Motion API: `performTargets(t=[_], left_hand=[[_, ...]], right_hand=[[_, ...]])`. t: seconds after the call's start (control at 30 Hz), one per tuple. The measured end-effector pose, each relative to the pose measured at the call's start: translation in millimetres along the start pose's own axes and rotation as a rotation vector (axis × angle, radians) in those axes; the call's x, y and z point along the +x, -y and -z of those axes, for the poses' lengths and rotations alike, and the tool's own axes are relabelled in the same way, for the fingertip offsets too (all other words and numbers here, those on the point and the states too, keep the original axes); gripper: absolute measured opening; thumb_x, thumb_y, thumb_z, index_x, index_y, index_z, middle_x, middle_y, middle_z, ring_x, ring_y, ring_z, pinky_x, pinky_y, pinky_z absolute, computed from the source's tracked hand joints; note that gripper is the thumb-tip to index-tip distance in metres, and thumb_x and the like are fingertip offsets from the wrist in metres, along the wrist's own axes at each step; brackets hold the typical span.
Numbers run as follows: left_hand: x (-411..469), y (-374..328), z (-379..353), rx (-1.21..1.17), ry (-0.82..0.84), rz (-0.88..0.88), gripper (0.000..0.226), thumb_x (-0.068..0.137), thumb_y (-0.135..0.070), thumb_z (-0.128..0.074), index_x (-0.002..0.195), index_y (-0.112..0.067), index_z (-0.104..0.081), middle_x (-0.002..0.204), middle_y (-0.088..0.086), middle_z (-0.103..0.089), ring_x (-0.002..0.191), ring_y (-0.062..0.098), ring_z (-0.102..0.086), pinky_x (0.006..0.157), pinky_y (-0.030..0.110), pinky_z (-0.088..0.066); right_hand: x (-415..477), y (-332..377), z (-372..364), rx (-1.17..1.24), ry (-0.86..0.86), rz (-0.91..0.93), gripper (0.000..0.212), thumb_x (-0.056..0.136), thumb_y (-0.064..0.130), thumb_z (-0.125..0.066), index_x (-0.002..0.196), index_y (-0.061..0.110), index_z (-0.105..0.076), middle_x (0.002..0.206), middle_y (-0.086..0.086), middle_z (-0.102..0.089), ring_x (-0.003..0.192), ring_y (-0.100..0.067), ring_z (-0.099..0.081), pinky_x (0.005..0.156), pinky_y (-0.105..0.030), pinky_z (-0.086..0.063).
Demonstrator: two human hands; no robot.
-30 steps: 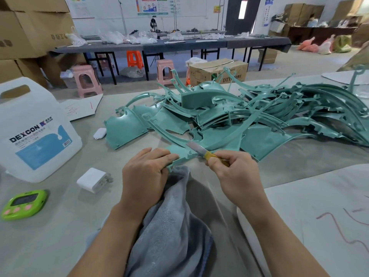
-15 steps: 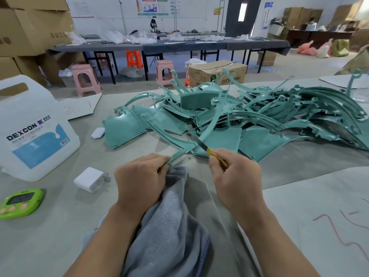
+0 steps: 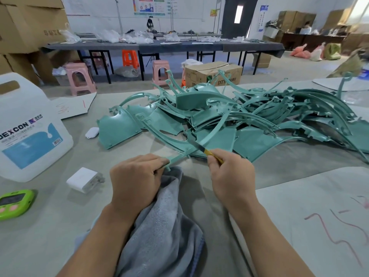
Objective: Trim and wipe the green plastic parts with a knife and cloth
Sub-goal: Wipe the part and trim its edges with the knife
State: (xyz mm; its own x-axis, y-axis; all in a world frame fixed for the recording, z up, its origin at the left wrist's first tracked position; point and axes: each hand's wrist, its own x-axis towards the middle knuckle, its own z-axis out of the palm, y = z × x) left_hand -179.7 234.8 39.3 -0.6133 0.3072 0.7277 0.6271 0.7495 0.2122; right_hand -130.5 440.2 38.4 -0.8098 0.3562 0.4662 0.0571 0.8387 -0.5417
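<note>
At bench front, left hand [image 3: 135,180] pinches the curved green strip [image 3: 214,129] by its near end, above the grey cloth [image 3: 163,226]; right hand [image 3: 229,176] grips the yellow-handled knife [image 3: 201,148], blade against the strip's edge; advise shallow strokes away from the left fingers.

Light-assembly factory workshop: heap of green moulded parts [image 3: 249,116] on a grey bench [image 3: 60,226], stacked cardboard cartons [image 3: 30,23] at left, long dark work tables [image 3: 159,47] strewn with plastic bags [image 3: 107,36], plastic stools [image 3: 78,76], charts [image 3: 148,7] on the back wall.
</note>
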Motion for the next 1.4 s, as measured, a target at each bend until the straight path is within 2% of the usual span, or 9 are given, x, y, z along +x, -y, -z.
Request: performTargets(t=[0.1, 0.3, 0.43, 0.6, 0.7, 0.8, 1.03, 1.27, 1.4], left_hand=[[0.4, 0.1, 0.1, 0.006, 0.003, -0.009, 0.015, 0.074, -0.019, -0.073, 0.084, -0.025, -0.083, 0.085, -0.011, -0.078, 0.073, 0.013, -0.075, 0.057, 0.028, -0.058], [0.6, 0.8, 0.3, 0.001, 0.023, -0.004, 0.017, 0.074, -0.017, -0.073, 0.085, -0.025, -0.083, 0.086, -0.011, -0.078, 0.075, 0.014, -0.075, 0.059, 0.029, -0.059], [0.2, 0.3, -0.1, -0.01, 0.043, -0.021, 0.016, 0.075, -0.02, -0.072, 0.084, -0.027, -0.083, 0.085, -0.014, -0.078, 0.074, 0.012, -0.074, 0.057, 0.027, -0.058], [1.5, 0.7, 1.0, -0.017, 0.062, -0.028, 0.028, 0.084, -0.032, -0.055, 0.083, -0.032, -0.083, 0.085, -0.02, -0.076, 0.074, 0.006, -0.072, 0.058, 0.014, -0.046], [1.2, 1.0, 0.6, -0.021, 0.077, -0.023, 0.022, 0.081, -0.028, -0.061, 0.083, -0.032, -0.083, 0.085, -0.02, -0.076, 0.074, 0.006, -0.072, 0.059, 0.013, -0.045], [1.4, 0.1, 2.1, -0.032, 0.097, -0.007, 0.027, 0.083, -0.033, -0.056, 0.083, -0.033, -0.083, 0.084, -0.022, -0.075, 0.073, 0.005, -0.071, 0.059, 0.008, -0.036], [1.2, -2.4, 2.9, -0.058, 0.107, -0.033, 0.03, 0.084, -0.035, -0.053, 0.084, -0.033, -0.083, 0.084, -0.021, -0.076, 0.073, 0.003, -0.071, 0.059, 0.013, -0.046], [2.5, -1.6, 1.9, -0.031, 0.09, -0.033, 0.029, 0.08, -0.034, -0.054, 0.081, -0.033, -0.083, 0.08, -0.019, -0.076, 0.07, 0.007, -0.072, 0.056, 0.015, -0.048], [2.0, -1.1, 2.9, -0.043, 0.109, -0.013, 0.029, 0.081, -0.036, -0.053, 0.083, -0.035, -0.082, 0.082, -0.021, -0.076, 0.071, 0.006, -0.072, 0.056, 0.013, -0.045]], right_hand=[[10.2, -8.9, 3.9, 0.006, -0.033, -0.049, 0.031, 0.1, 0.029, -0.057, 0.073, 0.016, -0.053, 0.057, 0.002, -0.051, 0.058, -0.021, -0.045, 0.053, -0.036, -0.026], [9.0, -9.9, 3.0, 0.046, 0.051, 0.032, 0.027, 0.101, 0.028, -0.058, 0.075, 0.024, -0.062, 0.055, 0.007, -0.055, 0.055, -0.012, -0.049, 0.052, -0.033, -0.035], [23.5, -24.5, 19.7, -0.039, -0.108, -0.08, 0.027, 0.101, 0.028, -0.055, 0.075, 0.024, -0.057, 0.057, 0.006, -0.051, 0.057, -0.016, -0.047, 0.052, -0.026, -0.027], [20.4, -27.8, 29.5, -0.037, -0.313, -0.036, 0.021, 0.1, 0.024, -0.056, 0.079, 0.022, -0.061, 0.058, 0.002, -0.053, 0.055, -0.018, -0.046, 0.053, -0.022, -0.03], [18.7, -26.6, 25.3, -0.045, -0.147, 0.012, 0.026, 0.1, 0.025, -0.057, 0.074, 0.023, -0.057, 0.054, 0.005, -0.049, 0.053, -0.01, -0.045, 0.051, -0.026, -0.029], [18.0, -26.8, 19.1, -0.081, 0.003, -0.019, 0.025, 0.1, 0.027, -0.058, 0.078, 0.017, -0.065, 0.059, 0.001, -0.058, 0.055, -0.012, -0.049, 0.053, -0.028, -0.035], [19.8, -33.7, 30.5, -0.101, -0.311, -0.096, 0.023, 0.098, 0.022, -0.057, 0.076, 0.018, -0.06, 0.055, 0.001, -0.051, 0.057, -0.025, -0.048, 0.051, -0.029, -0.029], [13.3, -29.4, 17.6, -0.069, -0.008, -0.066, 0.022, 0.098, 0.028, -0.058, 0.08, 0.023, -0.067, 0.057, 0.006, -0.056, 0.056, -0.015, -0.048, 0.052, -0.03, -0.03], [7.1, -22.5, 12.4, -0.072, 0.128, 0.019, 0.025, 0.097, 0.032, -0.061, 0.073, 0.022, -0.061, 0.057, 0.004, -0.055, 0.06, -0.021, -0.051, 0.054, -0.034, -0.039]])
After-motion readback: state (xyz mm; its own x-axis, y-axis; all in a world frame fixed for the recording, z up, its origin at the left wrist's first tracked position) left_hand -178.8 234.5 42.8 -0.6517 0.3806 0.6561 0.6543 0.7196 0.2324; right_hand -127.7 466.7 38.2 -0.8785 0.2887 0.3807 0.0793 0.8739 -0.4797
